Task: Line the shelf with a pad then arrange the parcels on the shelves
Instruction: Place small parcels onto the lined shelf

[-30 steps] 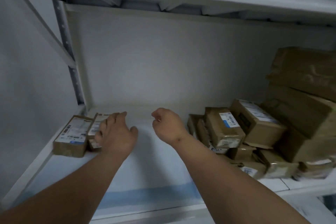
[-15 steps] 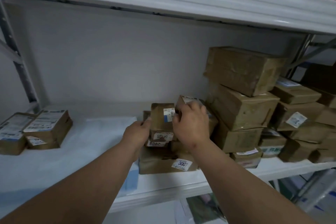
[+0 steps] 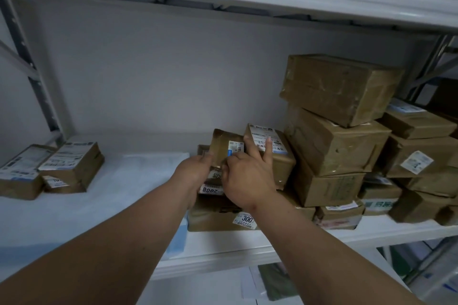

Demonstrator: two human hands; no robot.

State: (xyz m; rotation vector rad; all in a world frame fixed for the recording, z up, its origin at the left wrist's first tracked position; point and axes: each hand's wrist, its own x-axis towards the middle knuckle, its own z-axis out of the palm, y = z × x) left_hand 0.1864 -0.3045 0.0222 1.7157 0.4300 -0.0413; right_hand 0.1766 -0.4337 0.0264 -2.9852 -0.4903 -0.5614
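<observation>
White shelf (image 3: 223,259) edge nearest, pad (image 3: 104,193) lining its left part. Both forearms reach in; left hand (image 3: 195,172) and right hand (image 3: 247,181) clasp a small parcel (image 3: 224,147) between them, their fingertips mostly hidden. Taller parcel stacks (image 3: 334,131) behind, partly cut off right.

Brown tape-wrapped cardboard parcels (image 3: 334,138) are seen bearing white labels printed with black barcodes; a blue stripe is carried by the label on the small brown upright parcel (image 3: 226,147). The white metal shelf (image 3: 347,233) is covered by a white pad with a pale blue edge (image 3: 104,195).
</observation>
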